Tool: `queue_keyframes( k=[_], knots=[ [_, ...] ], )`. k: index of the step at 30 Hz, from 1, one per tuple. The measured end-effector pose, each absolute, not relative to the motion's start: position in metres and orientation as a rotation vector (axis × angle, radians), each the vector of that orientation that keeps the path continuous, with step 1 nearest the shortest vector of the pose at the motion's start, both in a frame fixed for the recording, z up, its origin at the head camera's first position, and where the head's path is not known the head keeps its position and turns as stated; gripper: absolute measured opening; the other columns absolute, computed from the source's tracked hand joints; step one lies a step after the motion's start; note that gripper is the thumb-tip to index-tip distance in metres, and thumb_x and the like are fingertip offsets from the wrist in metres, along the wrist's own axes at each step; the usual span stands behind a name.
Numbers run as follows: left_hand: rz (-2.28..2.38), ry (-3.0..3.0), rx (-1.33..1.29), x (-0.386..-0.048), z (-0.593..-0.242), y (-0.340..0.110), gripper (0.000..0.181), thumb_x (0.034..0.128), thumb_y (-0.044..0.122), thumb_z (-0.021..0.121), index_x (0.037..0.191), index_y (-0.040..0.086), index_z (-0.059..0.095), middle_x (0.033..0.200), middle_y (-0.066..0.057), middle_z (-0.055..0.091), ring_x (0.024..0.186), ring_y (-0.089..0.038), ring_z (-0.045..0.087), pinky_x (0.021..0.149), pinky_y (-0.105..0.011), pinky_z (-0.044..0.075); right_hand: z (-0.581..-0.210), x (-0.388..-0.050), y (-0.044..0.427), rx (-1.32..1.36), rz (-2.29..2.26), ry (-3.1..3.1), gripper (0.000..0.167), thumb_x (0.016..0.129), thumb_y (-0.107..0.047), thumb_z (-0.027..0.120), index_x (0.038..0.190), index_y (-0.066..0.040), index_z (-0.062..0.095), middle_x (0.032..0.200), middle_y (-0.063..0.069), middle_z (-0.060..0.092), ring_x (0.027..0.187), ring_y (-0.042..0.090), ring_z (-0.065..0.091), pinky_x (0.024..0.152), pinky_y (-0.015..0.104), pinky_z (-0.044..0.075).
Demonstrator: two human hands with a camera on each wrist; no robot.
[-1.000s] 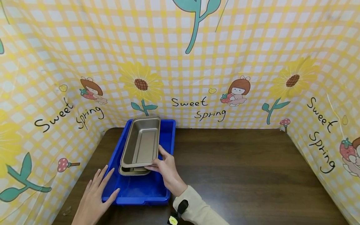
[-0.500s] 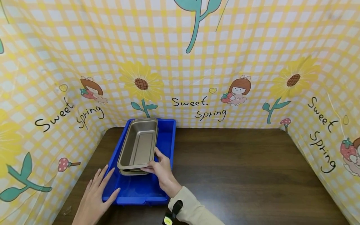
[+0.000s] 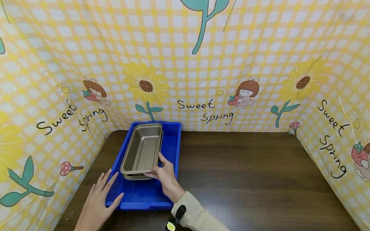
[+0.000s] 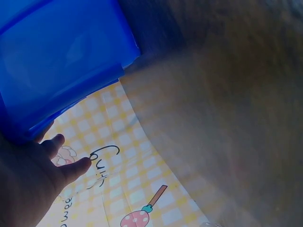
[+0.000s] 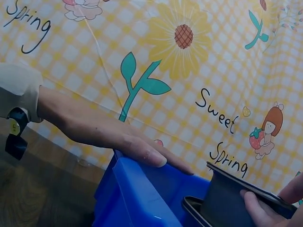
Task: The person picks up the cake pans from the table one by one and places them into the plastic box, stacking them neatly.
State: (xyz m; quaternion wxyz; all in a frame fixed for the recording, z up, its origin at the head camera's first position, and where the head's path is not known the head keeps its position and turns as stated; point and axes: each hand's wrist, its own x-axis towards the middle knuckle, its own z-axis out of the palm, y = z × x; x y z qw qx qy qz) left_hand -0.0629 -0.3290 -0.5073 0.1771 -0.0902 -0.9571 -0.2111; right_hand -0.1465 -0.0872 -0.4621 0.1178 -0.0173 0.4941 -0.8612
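A bronze-coloured metal loaf pan [image 3: 143,154] sits tilted just above a second loaf pan [image 3: 138,177], whose rim shows below it at the near end. Both are inside a blue plastic bin [image 3: 144,204]. My right hand [image 3: 167,179] pinches the upper pan's near right corner, thumb on its rim and fingers beneath. In the right wrist view a dark gap separates the upper pan [image 5: 227,196] from the lower pan's rim [image 5: 191,205]. With its fingers spread, my left hand [image 3: 96,203] rests on the bin's left side. The lower pan is mostly hidden.
The bin stands on the left part of a dark brown wooden table [image 3: 245,173]. A yellow-and-white checked cloth [image 3: 196,77] with printed flowers and figures hangs around the table's back and sides.
My right hand has moved the upper loaf pan slightly left and down, closer over the lower one. In the last half second it has barely shifted. My left hand has stayed put.
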Motion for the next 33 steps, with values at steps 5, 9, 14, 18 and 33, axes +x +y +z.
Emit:
queue_keyframes(
  k=[5,9,14,18,33],
  knots=[
    [-0.596,-2.706,-0.259,-0.0621,-0.5070,-0.3292,0.081,0.0959,0.032,0.077,0.166,0.021,0.038,0.171,-0.017,0.030,0.161,-0.038,0.014,0.126,-0.066,0.005,-0.4640,-0.1463,-0.0893,-0.042,-2.526,1.441,0.082,0.085,0.022,0.049,0.163,0.007,0.028,0.163,0.032,0.034,0.113,0.054,0.067,0.088,0.047,0.062],
    [-0.601,-2.694,-0.268,-0.0618,-0.5067,-0.3302,0.081,0.0958,0.032,0.077,0.166,0.021,0.038,0.171,-0.016,0.031,0.162,-0.037,0.013,0.126,-0.067,0.007,-0.4654,-0.1467,-0.0910,-0.046,-2.528,1.441,0.083,0.085,0.023,0.049,0.163,0.008,0.027,0.162,0.033,0.035,0.113,0.054,0.067,0.088,0.048,0.062],
    [-0.606,-2.692,-0.272,-0.0618,-0.5070,-0.3308,0.081,0.0961,0.032,0.077,0.166,0.022,0.038,0.171,-0.016,0.031,0.162,-0.037,0.014,0.127,-0.063,0.005,-0.4663,-0.1465,-0.0922,-0.038,-2.519,1.445,0.083,0.085,0.024,0.047,0.164,0.008,0.025,0.160,0.035,0.036,0.116,0.055,0.066,0.089,0.048,0.061],
    [-0.609,-2.700,-0.268,-0.0619,-0.5079,-0.3307,0.081,0.0962,0.032,0.077,0.166,0.022,0.038,0.171,-0.016,0.031,0.161,-0.038,0.014,0.127,-0.063,0.004,-0.4674,-0.1459,-0.0932,-0.042,-2.518,1.451,0.083,0.085,0.024,0.046,0.164,0.007,0.027,0.157,0.035,0.039,0.116,0.055,0.066,0.089,0.048,0.061],
    [-0.616,-2.709,-0.258,-0.0614,-0.5068,-0.3303,0.080,0.0965,0.033,0.077,0.166,0.021,0.039,0.172,-0.014,0.030,0.162,-0.037,0.013,0.126,-0.066,0.006,-0.4680,-0.1473,-0.0965,-0.018,-2.495,1.460,0.080,0.087,0.024,0.047,0.163,0.003,0.033,0.156,0.031,0.041,0.113,0.051,0.068,0.090,0.047,0.061]
  ],
)
